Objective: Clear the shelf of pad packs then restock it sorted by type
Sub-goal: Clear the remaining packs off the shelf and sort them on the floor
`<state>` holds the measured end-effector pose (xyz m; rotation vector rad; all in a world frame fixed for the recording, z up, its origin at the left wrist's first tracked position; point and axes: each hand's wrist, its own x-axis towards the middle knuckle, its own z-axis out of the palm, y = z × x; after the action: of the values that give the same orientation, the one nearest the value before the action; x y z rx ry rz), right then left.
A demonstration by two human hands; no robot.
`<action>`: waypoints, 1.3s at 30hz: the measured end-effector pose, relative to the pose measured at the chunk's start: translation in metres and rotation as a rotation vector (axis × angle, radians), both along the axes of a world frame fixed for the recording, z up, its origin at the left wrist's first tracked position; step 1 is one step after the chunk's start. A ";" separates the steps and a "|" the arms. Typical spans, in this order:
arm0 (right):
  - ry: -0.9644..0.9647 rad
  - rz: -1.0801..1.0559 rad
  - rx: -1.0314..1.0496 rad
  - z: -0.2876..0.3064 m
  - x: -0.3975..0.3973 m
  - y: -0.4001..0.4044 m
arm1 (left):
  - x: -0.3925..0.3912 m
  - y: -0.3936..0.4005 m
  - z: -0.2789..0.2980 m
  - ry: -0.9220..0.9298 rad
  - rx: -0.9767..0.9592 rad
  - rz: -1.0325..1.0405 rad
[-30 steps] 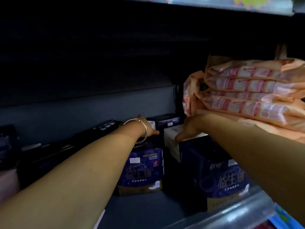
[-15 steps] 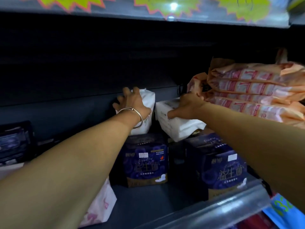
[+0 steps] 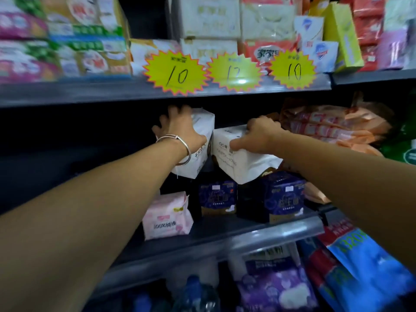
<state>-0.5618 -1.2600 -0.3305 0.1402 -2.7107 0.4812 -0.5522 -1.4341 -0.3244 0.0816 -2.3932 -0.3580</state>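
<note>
On the far left, the upper shelf carried blurred green, pink and yellow packages (image 3: 63, 39), and below them the left part of the middle shelf (image 3: 225, 235) lay in deep shadow. A pink pad pack (image 3: 167, 218) stood on that shelf, partly hidden behind the left forearm. The left hand (image 3: 180, 129), with a silver bangle (image 3: 177, 147) on its wrist, gripped a white pad pack (image 3: 199, 149), fingers spread over its far side and thumb against its near face, the pack raised above the shelf floor. Just beside it, almost touching, a second white pack (image 3: 238, 161) was held tilted by the right hand (image 3: 261, 134), fingers curled over its top and thumb pressed on its front. Beneath the two white packs stood two dark blue pad packs, one at the left (image 3: 218, 197) and one at the right (image 3: 283, 197), both upright near the shelf's front lip. Three yellow starburst price tags (image 3: 177, 73) hung on the edge of the shelf above. To the right, a stack of peach-orange pad packs (image 3: 326, 127) lay flat, behind the right forearm. On the lower shelf sat purple packs (image 3: 276, 287) and blue packs (image 3: 360, 266).
</note>
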 end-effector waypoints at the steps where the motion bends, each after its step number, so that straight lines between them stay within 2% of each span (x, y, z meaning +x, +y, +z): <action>1: -0.007 0.013 0.005 -0.003 0.017 -0.001 | 0.017 -0.002 -0.003 -0.003 -0.004 -0.004; 6: -0.067 0.084 -0.029 -0.036 0.099 -0.001 | 0.100 -0.010 -0.037 -0.083 0.020 -0.046; 12: -0.291 0.121 -0.099 -0.120 0.179 0.002 | 0.168 -0.011 -0.124 -0.245 0.093 -0.095; 20: -0.670 0.042 -0.246 -0.268 0.198 0.018 | 0.174 0.003 -0.280 -0.560 0.063 -0.145; 26: -0.891 -0.155 -0.372 -0.365 0.195 0.038 | 0.155 0.015 -0.378 -0.768 0.057 -0.258; 28: -0.939 -0.254 -0.500 -0.389 0.194 0.042 | 0.149 0.018 -0.400 -0.815 0.048 -0.279; 31: -1.013 -0.382 -0.801 -0.418 0.195 0.041 | 0.141 0.024 -0.426 -0.862 0.057 -0.294; 34: -1.071 -0.488 -0.966 -0.442 0.200 0.031 | 0.132 0.028 -0.439 -0.866 0.066 -0.314; 36: -1.045 -0.553 -1.061 -0.456 0.205 0.022 | 0.127 0.030 -0.443 -0.884 0.073 -0.346; 39: -0.937 -0.551 -1.090 -0.472 0.212 0.006 | 0.120 0.032 -0.445 -0.911 0.069 -0.408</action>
<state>-0.3494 -1.2538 -0.8022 -1.3483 -2.5479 2.0760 -0.4318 -1.4026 -0.7692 -0.2770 -3.3021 -0.7070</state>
